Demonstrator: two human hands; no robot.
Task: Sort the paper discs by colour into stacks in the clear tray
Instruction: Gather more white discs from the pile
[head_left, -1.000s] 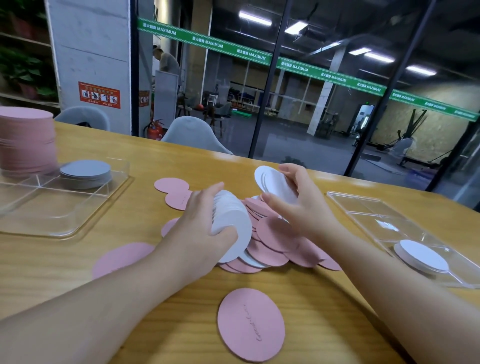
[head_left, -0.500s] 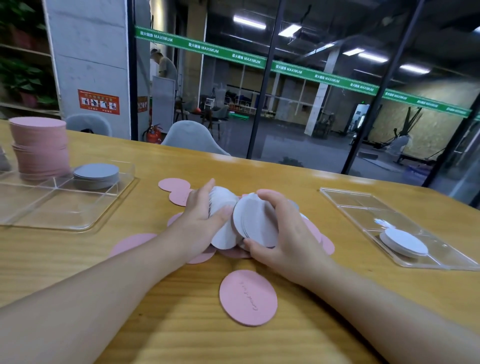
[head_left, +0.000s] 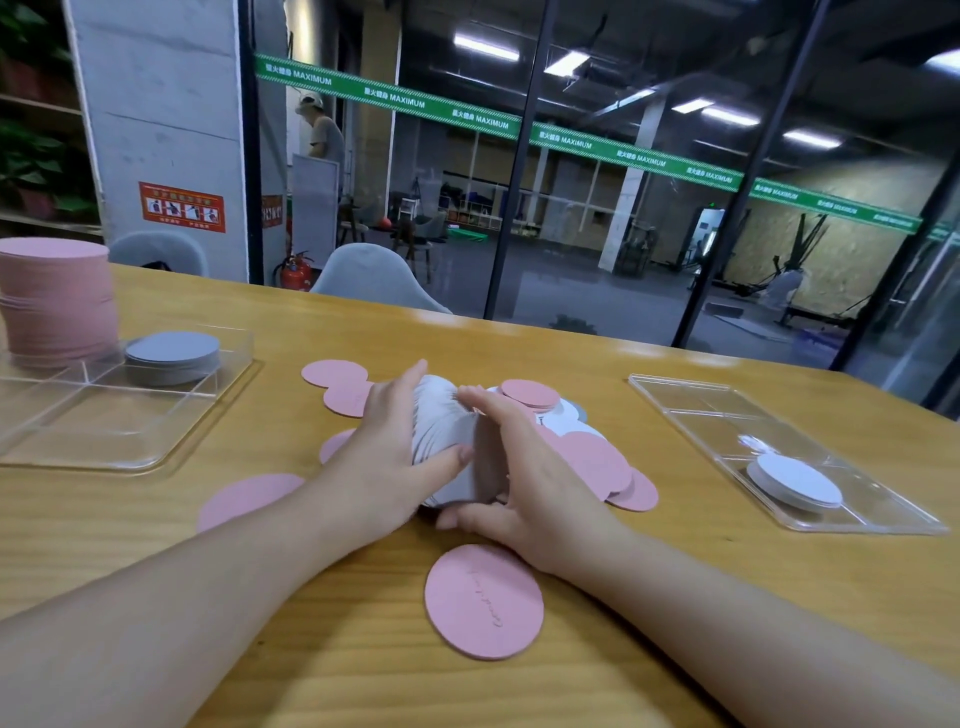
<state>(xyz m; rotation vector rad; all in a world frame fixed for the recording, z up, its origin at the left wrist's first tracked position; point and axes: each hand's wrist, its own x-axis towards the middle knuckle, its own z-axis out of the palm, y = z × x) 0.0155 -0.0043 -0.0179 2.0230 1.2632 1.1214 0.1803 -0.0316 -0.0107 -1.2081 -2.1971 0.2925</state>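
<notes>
Left hand: (head_left: 387, 457) curled round the left face of a bundle of white discs (head_left: 451, 441), thumb across its near edge, fingers over the top.
Right hand: (head_left: 524, 473) pressed flat against the bundle's right face, thumb underneath, fingertips meeting the left hand's at the top.
Bundle: stands on edge between the two palms, faces pointing left and right, lower rim on or just above the desk (head_left: 332, 649); which one I cannot tell.
Loose pile: pink discs (head_left: 587, 457) lie flat just right of the right hand, with a few white ones among them; more pink ones show behind and to the left of the left hand, and a single pink disc (head_left: 484, 600) lies near the wrists.
Right tray: (head_left: 691, 402) clear, well apart to the right, holding a low white stack (head_left: 795, 480) in its near section.
Left tray: (head_left: 104, 441) clear, well apart to the left, holding a tall pink stack (head_left: 54, 296) and a low grey stack (head_left: 174, 353).
Key relation: the matching white stack lies to the right, nearer the right hand, so the bundle probably goes there, turned flat.
Progress: likely midway; many pink discs remain unsorted.
</notes>
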